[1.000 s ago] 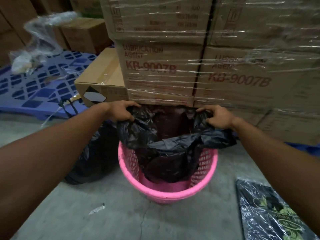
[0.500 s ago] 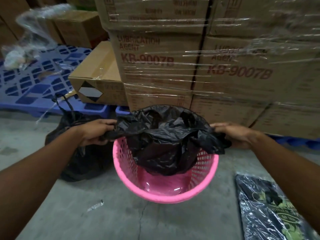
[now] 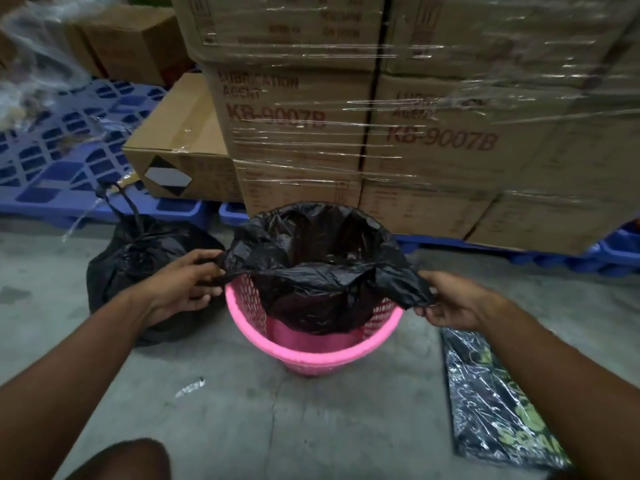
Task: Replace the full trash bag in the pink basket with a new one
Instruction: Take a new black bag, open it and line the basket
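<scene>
Gripping the new black bag's (image 3: 311,282) rim, left hand (image 3: 183,285) and right hand (image 3: 450,299) fingers curled tight, stretched open over the pink basket (image 3: 311,351), tied full bag (image 3: 138,265) beside.

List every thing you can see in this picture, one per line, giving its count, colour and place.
pink basket: one, pink, on the floor, centre.
new trash bag: one, black, open, hanging into the basket.
full trash bag: one, black, tied, left of the basket.
cardboard boxes: several, brown, film-wrapped, stacked behind.
pallets: blue, under and left of the boxes.
bag packet: one, black and green, floor, right.
left hand: grips the bag's left edge.
right hand: pinches the bag's right edge.
</scene>
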`<state>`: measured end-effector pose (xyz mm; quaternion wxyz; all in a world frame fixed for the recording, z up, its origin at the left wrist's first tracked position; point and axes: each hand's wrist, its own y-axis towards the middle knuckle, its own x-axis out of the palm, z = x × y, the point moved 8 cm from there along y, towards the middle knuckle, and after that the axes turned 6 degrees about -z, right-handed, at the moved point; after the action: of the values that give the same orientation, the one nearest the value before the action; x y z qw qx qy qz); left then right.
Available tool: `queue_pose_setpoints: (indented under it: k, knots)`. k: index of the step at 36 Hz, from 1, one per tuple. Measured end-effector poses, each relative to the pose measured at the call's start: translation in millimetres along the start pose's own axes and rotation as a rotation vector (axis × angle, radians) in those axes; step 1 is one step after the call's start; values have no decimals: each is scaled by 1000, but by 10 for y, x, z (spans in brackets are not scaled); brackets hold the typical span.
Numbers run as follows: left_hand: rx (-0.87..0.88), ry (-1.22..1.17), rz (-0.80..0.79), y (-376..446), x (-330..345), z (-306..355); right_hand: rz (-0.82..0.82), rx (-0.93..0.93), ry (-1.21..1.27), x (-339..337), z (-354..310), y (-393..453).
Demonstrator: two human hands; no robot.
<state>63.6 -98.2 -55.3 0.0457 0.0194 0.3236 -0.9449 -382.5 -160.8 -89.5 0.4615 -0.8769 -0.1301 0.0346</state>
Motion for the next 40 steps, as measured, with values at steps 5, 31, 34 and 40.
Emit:
queue_pose_setpoints:
  k: [5, 31, 34, 40]
  knots:
    - [-98, -88, -1, -152, 122, -104, -31, -8, 212, 82, 129, -166]
    - [-208, -565, 231, -227, 362, -804, 60, 14, 491, 562, 808, -344]
    - [-169, -715, 237, -263, 420, -737, 35, -11, 562, 604, 785, -386]
    - [-108, -971, 223, -317, 438, -688, -23, -61, 848, 631, 712, -445]
